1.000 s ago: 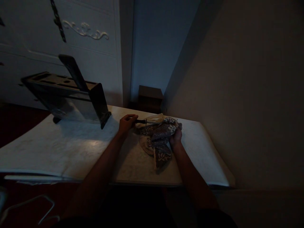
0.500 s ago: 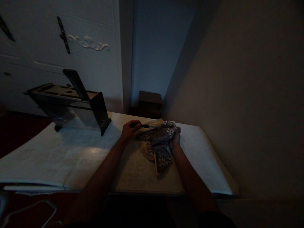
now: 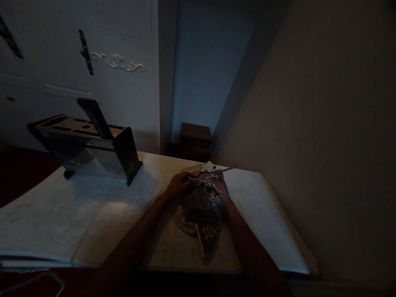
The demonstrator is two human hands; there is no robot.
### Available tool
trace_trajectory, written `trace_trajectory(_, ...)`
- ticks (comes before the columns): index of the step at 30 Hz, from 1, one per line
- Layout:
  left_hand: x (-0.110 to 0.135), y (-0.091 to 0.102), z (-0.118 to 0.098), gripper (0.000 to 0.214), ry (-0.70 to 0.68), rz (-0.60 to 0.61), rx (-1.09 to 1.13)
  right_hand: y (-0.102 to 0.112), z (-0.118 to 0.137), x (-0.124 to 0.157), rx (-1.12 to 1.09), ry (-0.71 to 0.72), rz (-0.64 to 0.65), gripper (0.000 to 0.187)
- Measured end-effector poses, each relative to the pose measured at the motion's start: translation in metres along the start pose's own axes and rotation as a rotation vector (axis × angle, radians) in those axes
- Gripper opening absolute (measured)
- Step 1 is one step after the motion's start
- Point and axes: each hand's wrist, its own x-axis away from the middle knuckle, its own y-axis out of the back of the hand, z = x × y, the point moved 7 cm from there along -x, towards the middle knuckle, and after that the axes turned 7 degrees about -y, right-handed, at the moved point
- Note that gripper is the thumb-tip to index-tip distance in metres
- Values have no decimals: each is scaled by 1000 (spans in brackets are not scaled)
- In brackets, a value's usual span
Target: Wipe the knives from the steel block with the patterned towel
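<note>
The room is very dim. My left hand is closed round the dark handle of a knife, whose thin blade sticks out to the right past a patterned cloth. My right hand is closed on that cloth, bunched around the blade near the handle. More of the cloth hangs down onto the white table in front of both hands.
A knife block with one dark handle sticking up stands at the table's back left. A white cabinet with an ornate handle rises behind it. A small dark box sits in the corner; a wall runs along the right.
Both hands have drawn closer together. The left hand has pushed the knife rightward, so the blade now pokes out beyond the cloth. The camera tilted down slightly.
</note>
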Motion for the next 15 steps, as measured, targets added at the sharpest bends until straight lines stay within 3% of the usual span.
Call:
trace_trajectory(3,0,0,2,49,-3,-17,-32,-6,1,5,80,-15,-17,36)
trace_trajectory(10,0,16,16,51,126,-277,113,-20,8,11,414,142,20,34)
trace_trajectory(15,2,20,14,47,163,-375,201,-35,13,25,516,272,166,35)
